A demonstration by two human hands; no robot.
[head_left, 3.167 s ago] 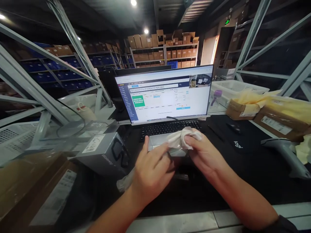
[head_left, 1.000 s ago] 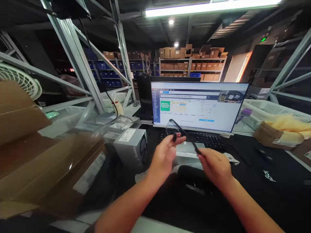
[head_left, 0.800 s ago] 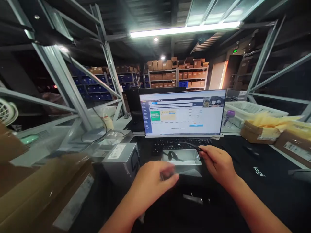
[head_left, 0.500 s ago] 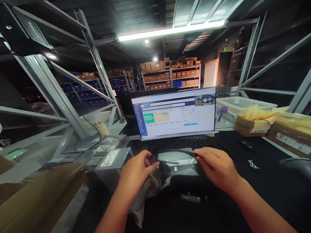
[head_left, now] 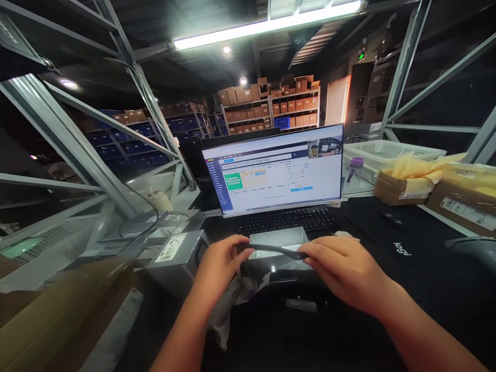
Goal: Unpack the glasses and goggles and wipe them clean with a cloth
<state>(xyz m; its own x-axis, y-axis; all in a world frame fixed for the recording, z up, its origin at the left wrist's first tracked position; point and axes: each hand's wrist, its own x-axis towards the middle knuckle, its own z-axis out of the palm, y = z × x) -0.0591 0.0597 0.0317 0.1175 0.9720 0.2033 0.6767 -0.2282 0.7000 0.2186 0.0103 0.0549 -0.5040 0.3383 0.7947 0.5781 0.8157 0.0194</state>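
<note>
My left hand [head_left: 222,258] pinches the left end of a thin, dark, slightly curved strip [head_left: 276,249], which looks like part of a pair of glasses. At its other end, my right hand [head_left: 341,261] grips it between thumb and fingers. The strip spans the gap between both hands, above a glossy black object [head_left: 287,271]. Just behind it stands an open box with a pale inside [head_left: 278,236]. A crumpled grey pouch [head_left: 221,330] hangs or lies below my left wrist; its upper part is partly hidden.
A monitor [head_left: 271,175] and black keyboard [head_left: 287,221] stand ahead. Left is a grey labelled box [head_left: 178,253], with a brown carton [head_left: 73,310] nearer. On the right are a mouse [head_left: 391,218], a desk mat [head_left: 372,248], a carton of yellow envelopes [head_left: 403,186] and a white basket [head_left: 395,152].
My left fingers, apart from the strip's left end before, have closed on it. The strip has come lower, and the pale open box behind it shows more clearly. The view has shifted slightly.
</note>
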